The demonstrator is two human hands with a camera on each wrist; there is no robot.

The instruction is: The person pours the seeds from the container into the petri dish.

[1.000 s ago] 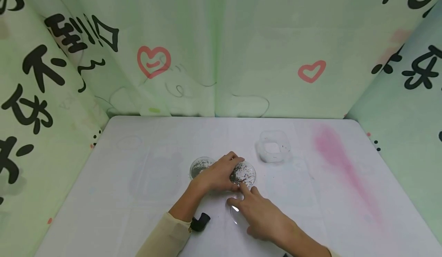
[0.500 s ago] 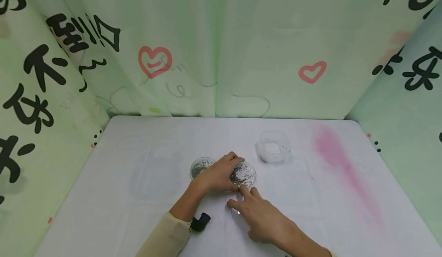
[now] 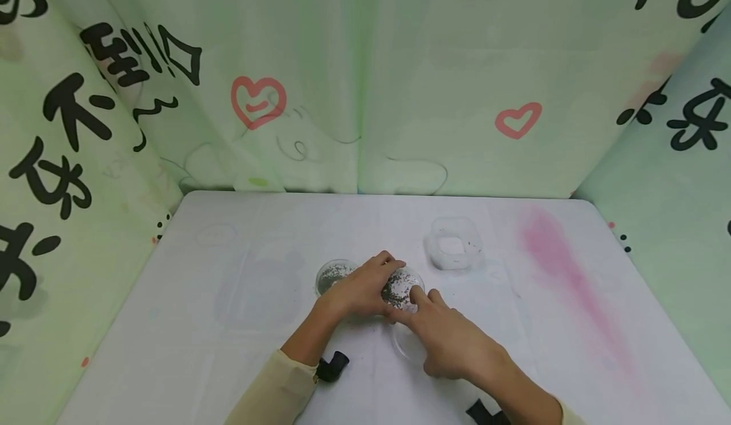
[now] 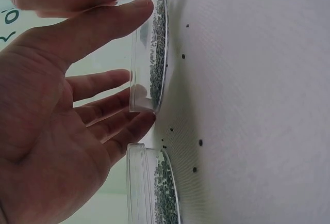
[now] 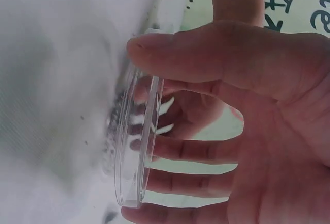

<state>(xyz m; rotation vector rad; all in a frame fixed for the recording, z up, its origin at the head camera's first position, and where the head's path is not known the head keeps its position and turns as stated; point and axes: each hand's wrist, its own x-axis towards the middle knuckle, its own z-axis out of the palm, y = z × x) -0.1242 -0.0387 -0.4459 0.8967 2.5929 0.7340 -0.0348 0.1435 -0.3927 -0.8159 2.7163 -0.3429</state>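
Note:
My left hand (image 3: 362, 290) holds a clear petri dish (image 3: 398, 285) of dark granules, its thumb and fingers round the rim. That same dish, seen edge-on in the left wrist view, stands on the white cloth. My right hand (image 3: 451, 339) is beside it, index finger and thumb close to the near rim. A clear round lid (image 3: 407, 347) lies under the right hand. In the right wrist view, that hand's thumb and fingers span the clear lid (image 5: 136, 157). A second petri dish (image 3: 331, 274) of granules is partly covered by my left hand.
A clear square-cornered container (image 3: 454, 257) stands behind, to the right. Several dark granules (image 4: 200, 142) are scattered on the cloth near the dishes. A pink stain (image 3: 559, 266) marks the white tabletop (image 3: 240, 355). Green printed curtains (image 3: 365, 82) enclose the back and sides.
My right hand has moved slightly up and to the right in the head view, nearer the held dish. The clear lid has shifted with it. My left hand stays put.

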